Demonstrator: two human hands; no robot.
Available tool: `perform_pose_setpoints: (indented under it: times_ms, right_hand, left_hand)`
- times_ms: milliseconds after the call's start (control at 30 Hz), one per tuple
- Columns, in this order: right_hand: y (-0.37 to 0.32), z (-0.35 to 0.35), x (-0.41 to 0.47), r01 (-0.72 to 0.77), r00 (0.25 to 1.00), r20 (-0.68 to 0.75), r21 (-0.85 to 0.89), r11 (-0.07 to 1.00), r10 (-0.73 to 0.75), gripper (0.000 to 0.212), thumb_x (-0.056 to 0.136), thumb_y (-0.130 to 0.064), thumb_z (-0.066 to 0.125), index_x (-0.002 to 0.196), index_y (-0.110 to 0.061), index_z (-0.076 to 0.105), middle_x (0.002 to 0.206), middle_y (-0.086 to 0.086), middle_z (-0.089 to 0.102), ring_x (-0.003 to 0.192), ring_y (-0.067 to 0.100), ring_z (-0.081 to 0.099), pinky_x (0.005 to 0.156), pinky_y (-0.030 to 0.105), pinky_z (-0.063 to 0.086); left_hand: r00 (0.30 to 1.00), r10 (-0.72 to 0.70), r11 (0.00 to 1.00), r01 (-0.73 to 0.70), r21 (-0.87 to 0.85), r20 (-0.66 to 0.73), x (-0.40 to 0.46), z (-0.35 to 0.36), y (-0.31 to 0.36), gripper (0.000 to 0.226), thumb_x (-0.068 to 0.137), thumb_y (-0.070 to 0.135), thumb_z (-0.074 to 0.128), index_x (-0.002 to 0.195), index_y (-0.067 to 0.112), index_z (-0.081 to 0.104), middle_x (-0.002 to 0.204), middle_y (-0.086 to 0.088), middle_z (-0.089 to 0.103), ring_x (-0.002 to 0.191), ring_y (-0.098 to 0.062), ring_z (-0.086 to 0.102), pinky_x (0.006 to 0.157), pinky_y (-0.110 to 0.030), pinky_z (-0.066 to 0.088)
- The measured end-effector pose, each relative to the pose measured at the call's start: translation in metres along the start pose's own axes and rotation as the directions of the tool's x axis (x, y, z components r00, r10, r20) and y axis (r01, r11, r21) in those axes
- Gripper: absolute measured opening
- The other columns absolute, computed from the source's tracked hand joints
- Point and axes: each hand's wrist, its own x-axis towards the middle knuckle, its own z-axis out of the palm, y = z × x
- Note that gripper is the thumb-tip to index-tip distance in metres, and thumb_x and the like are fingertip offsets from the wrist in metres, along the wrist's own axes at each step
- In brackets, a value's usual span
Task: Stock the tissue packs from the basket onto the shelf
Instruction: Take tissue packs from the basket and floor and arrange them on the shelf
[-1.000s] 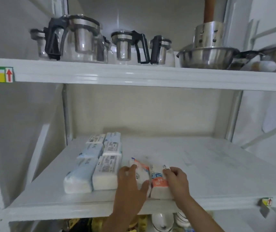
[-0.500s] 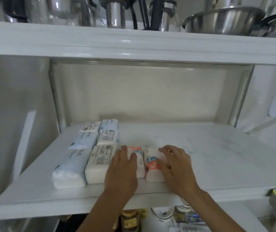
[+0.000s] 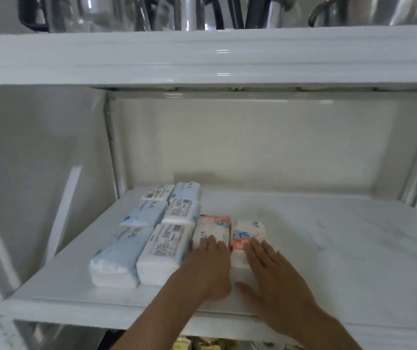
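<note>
Two white-and-orange tissue packs lie side by side on the white shelf (image 3: 328, 261). My left hand (image 3: 208, 269) lies flat on the near end of the left pack (image 3: 211, 227), fingers straight. My right hand (image 3: 270, 274) presses flat on the right pack (image 3: 247, 229), thumb spread toward the left hand. Left of them, several blue and white tissue packs (image 3: 156, 236) stand in two neat rows running toward the back. The basket is out of view.
The shelf above (image 3: 202, 56) carries glass teapots and steel bowls, seen only at the top edge. The right half of the middle shelf is bare. A lower shelf with goods shows below the front edge (image 3: 202, 346).
Both hands flattened onto the two orange packs and pushed them further back, in line beside the blue and white rows. The camera tilted down and came closer.
</note>
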Motion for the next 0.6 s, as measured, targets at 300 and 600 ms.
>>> perform_pose_setpoints:
  times_ms: [300, 600]
  right_hand:
    - [0.022, 0.014, 0.092, -0.031, 0.999, 0.022, 0.038, 0.999, 0.03, 0.1, 0.096, -0.076, 0.035, 0.168, -0.019, -0.006, 0.177, 0.001, -0.011, 0.163, 0.023, -0.009, 0.131, 0.04, 0.008]
    - [0.034, 0.035, 0.133, -0.015, 0.998, -0.056, 0.185, 0.983, 0.026, 0.116, 0.088, -0.082, 0.044, 0.166, -0.015, -0.01, 0.176, 0.002, -0.017, 0.16, 0.026, -0.022, 0.133, 0.047, 0.006]
  left_hand:
    - [0.986, -0.159, 0.958, 0.168, -0.231, 0.056, 0.083, -0.018, -0.01, 0.071, 0.098, 0.018, 0.049, 0.159, -0.001, 0.017, 0.169, -0.023, 0.007, 0.158, -0.039, 0.002, 0.127, -0.055, 0.01]
    - [0.985, -0.172, 0.982, 0.171, -0.076, -0.01, 0.158, -0.011, -0.027, 0.06, 0.105, 0.027, 0.038, 0.159, 0.003, 0.024, 0.166, -0.022, 0.024, 0.154, -0.038, 0.022, 0.125, -0.049, 0.017]
